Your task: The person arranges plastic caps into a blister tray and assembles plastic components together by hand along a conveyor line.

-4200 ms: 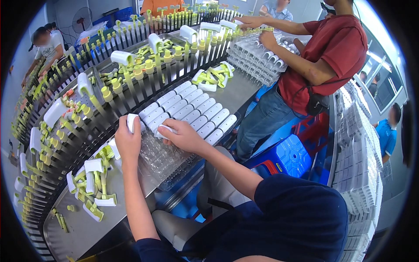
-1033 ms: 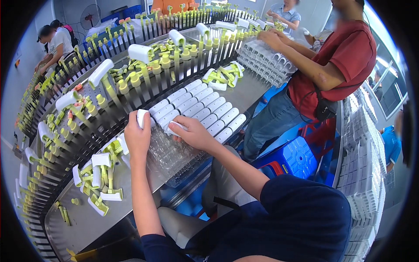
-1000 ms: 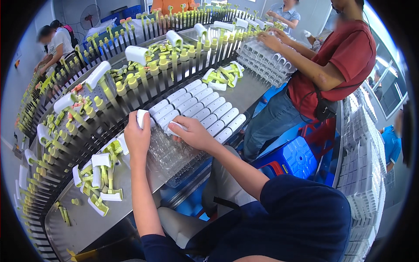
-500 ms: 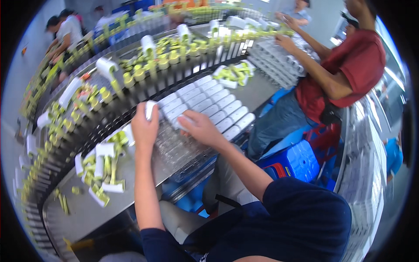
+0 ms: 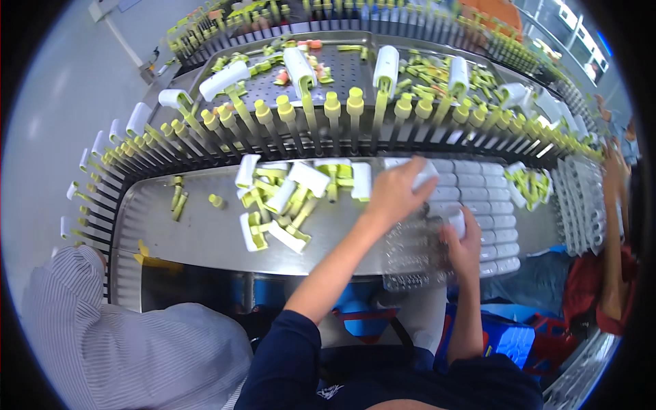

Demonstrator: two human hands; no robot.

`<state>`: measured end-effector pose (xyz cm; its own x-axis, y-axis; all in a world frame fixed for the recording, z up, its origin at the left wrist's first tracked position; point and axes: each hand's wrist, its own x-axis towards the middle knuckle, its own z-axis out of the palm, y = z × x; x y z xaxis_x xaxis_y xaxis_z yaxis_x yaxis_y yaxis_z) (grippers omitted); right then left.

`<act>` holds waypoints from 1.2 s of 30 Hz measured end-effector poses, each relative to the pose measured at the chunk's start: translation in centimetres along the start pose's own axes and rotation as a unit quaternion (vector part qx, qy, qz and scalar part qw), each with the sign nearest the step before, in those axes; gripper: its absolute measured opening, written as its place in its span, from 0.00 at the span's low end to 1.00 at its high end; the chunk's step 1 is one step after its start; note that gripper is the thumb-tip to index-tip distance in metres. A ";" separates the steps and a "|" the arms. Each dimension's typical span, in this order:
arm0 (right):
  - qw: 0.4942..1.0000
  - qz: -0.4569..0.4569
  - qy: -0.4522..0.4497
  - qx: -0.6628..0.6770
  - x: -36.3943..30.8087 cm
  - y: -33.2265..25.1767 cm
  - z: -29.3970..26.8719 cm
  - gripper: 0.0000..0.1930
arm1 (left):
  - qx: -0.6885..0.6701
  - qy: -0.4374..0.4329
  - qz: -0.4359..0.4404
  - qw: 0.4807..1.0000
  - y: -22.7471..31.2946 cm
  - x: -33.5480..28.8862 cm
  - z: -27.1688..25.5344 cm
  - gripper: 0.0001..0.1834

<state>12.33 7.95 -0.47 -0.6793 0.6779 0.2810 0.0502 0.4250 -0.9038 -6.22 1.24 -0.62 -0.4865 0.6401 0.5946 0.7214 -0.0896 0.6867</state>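
fingers of two hands [image 5: 400,191] [image 5: 465,242] each grip one white cap [image 5: 424,179].

Loose yellow-green and white parts [image 5: 283,201] lie heaped on my steel surface [image 5: 198,239]. Behind them, pegs [image 5: 333,116] carry yellow caps. A person in stripes [image 5: 130,342] sits at my left.

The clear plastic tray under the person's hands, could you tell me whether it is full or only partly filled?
Partly filled. White caps fill the right rows of the clear tray; its near-left pockets show empty, see-through.
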 end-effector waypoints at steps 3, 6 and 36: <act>0.999 0.019 -0.021 -0.040 0.0 -1.4 0.3 0.18 | 0.012 -0.008 0.041 0.999 -0.2 -0.7 -0.2 0.21; 0.996 0.064 0.007 -0.067 -0.3 -1.7 -0.2 0.14 | -0.018 -0.045 0.074 0.996 0.7 -0.5 -0.4 0.23; 0.970 0.103 0.055 -0.213 2.1 -6.5 1.1 0.25 | 0.057 0.042 0.082 0.994 10.2 11.6 -15.5 0.18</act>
<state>9.76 5.89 5.65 -0.5410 0.8252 0.1623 0.4913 0.4667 -0.7354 -12.12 -4.08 19.80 -0.3931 0.5573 0.7314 0.8437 -0.0977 0.5279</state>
